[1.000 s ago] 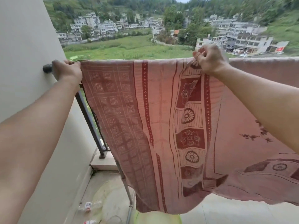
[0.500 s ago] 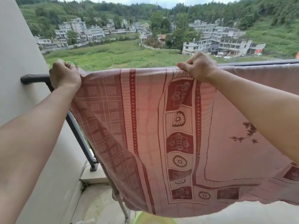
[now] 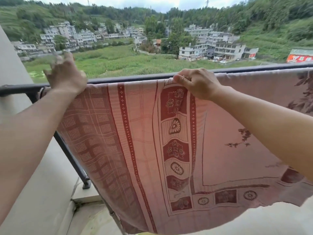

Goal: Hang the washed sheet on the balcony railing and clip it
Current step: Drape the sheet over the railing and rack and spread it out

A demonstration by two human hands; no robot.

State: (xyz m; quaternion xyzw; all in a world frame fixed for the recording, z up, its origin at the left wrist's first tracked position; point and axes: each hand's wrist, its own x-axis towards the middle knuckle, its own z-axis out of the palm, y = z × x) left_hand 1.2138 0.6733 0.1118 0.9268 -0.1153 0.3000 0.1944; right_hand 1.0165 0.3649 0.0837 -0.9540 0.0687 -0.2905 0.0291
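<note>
A pale wall (image 3: 11, 68) fills the far left edge, and a dark metal railing (image 3: 128, 78) starts from it and runs level across the whole view. The left forearm reaches up from the lower left corner, bare and nearly straight. The left hand (image 3: 66, 74) sits above the rail near the wall, wrist bent, its heel resting on the top edge of the sheet (image 3: 140, 133). Its fingers (image 3: 67, 55) are lifted and spread loosely beyond the rail, blurred, so the grip is wide and holds nothing.

The sheet is pink with dark red borders, checks on its left part and flower panels down the middle. It hangs over the railing on the near side, its top edge along the rail and its lower edge curving down toward the balcony floor (image 3: 254, 223). A slanted dark post (image 3: 71, 158) stands beside its left edge.

Right of centre, the right hand (image 3: 196, 83) rests knuckles up on the rail, its fingers curled into a narrow grip that pinches the sheet's top edge. The right forearm stretches from the right edge, crossing in front of the cloth. Further right, more of the cloth lies over the rail. Beyond the balcony lie a green field (image 3: 135, 63), pale buildings (image 3: 218, 48) and wooded hills.
</note>
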